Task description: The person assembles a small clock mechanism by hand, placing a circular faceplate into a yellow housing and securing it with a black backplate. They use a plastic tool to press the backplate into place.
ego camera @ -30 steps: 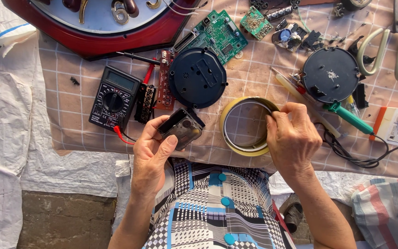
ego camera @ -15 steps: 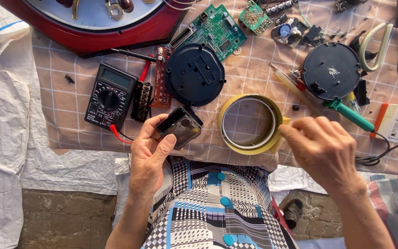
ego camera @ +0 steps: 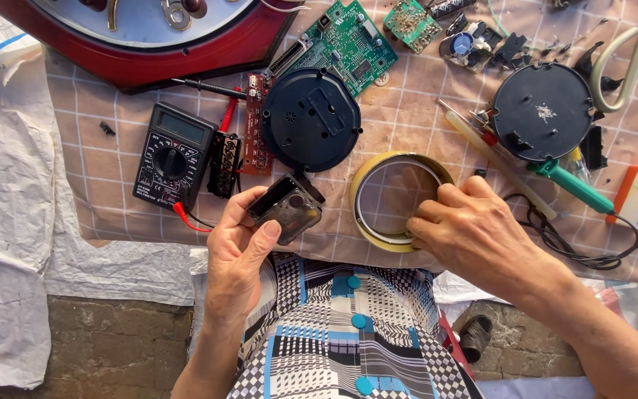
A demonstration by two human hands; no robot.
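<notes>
Head view, looking down on a checked cloth (ego camera: 415, 118) spread over a work surface. The left hand (ego camera: 239, 255) grips a small clear-cased clock movement (ego camera: 287, 207), thumb laid along its near edge and fingers wrapped under its left side; the movement is lifted just above the cloth's near edge. The right hand (ego camera: 478, 236) rests on the near right rim of a yellow tape roll (ego camera: 399, 199), fingers curled and pinching at the roll's rim; the roll lies flat on the cloth, just beside the movement. Directly beyond both sits a round black clock back (ego camera: 310, 120), partly overlapping a green circuit board (ego camera: 348, 46). Left of the movement lies a black multimeter (ego camera: 171, 155) with red probe lead, beside a narrow red circuit board (ego camera: 258, 122). A second round black disc (ego camera: 543, 111) lies to the right, with a green-handled screwdriver (ego camera: 570, 185) just below it. A red clock case (ego camera: 156, 37) fills the top left corner.
</notes>
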